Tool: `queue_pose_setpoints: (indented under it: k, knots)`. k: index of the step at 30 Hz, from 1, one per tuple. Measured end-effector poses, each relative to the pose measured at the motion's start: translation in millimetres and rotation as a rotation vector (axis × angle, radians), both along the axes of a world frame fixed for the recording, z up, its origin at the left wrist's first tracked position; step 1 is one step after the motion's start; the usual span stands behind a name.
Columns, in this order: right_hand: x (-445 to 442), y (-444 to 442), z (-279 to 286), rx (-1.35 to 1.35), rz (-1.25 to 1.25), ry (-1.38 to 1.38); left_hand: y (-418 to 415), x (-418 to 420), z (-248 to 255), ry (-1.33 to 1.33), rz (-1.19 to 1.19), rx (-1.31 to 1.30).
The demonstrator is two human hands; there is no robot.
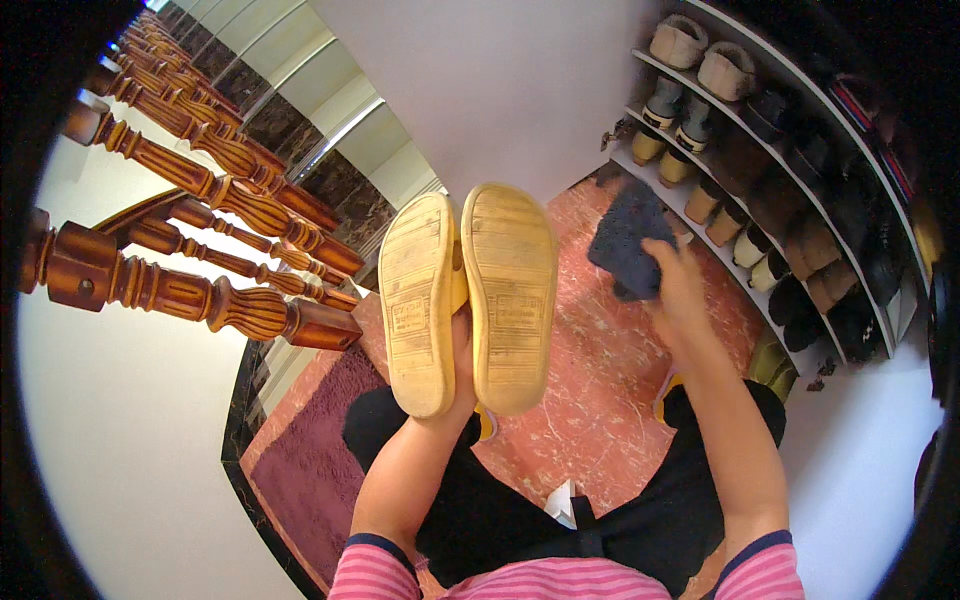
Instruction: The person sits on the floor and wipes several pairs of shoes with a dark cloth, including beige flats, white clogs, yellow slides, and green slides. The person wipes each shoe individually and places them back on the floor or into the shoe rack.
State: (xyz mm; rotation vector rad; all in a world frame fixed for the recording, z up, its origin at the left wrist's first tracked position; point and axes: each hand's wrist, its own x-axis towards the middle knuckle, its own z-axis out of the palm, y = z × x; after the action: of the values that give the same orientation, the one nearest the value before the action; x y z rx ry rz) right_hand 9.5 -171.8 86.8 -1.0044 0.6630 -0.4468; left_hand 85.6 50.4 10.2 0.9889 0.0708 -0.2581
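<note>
My left hand (463, 367) grips a pair of yellow slide sandals (514, 300), held side by side with their worn, ridged soles towards me; the fingers are mostly hidden behind the soles. To the right, my right hand (675, 281) holds a dark blue-grey fluffy cloth (631, 240) above the red marbled floor. The cloth and the sandals are apart, and the right hand is slightly blurred.
An open shoe cabinet (750, 277) with several shelves of shoes curves along the right. Carved wooden balusters (247, 307) stand at the left. A maroon rug (315, 450) lies on the floor at lower left. A pale panel (510, 82) rises ahead.
</note>
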Motion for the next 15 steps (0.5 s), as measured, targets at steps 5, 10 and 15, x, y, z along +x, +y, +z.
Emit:
queue_pose_setpoints:
  k: [5, 10, 15]
  knots:
    - [10, 33, -33, 0.574, 0.300, 0.040, -6, -9, -5, 0.012, -0.049, 0.080]
    - [-12, 32, -49, 0.543, 0.646, 0.131, 0, 27, 7, 0.199, -0.180, -0.396]
    - [-35, 42, -11, -0.457, 1.657, 0.059, 13, 56, 26, 0.298, -0.430, -0.796]
